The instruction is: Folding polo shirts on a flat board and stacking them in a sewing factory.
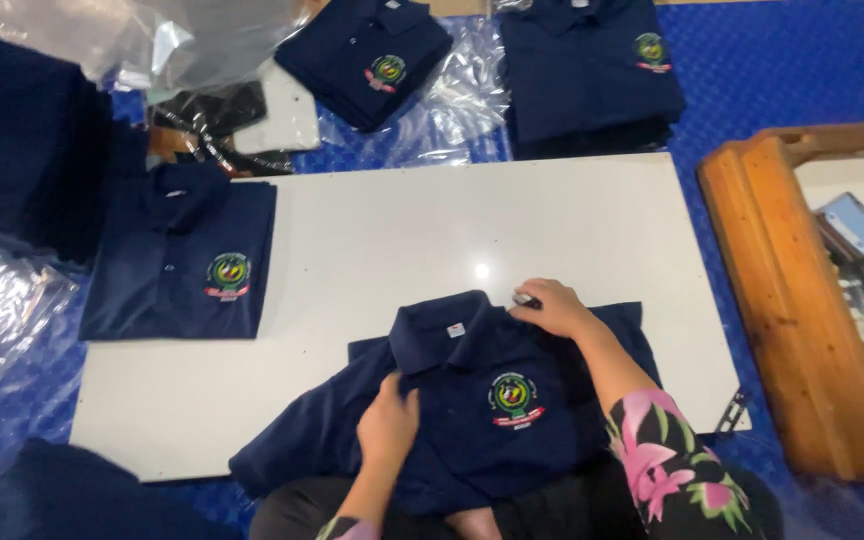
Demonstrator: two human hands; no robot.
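Note:
A navy polo shirt (472,400) with a round embroidered crest lies face up at the near edge of a white board (432,230). My left hand (387,422) presses on the shirt's front just below the collar, fingers curled on the fabric. At the shirt's shoulder, my right hand (552,306) rests with fingers bent around a small dark object whose kind I cannot tell. One sleeve spreads out to the lower left, another to the right.
A folded navy polo (184,255) lies on the board's left end. Two more folded stacks (367,60) (587,70) sit beyond the far edge on clear plastic bags (462,100). A wooden frame (782,300) stands at right. Blue mat (782,70) covers the floor.

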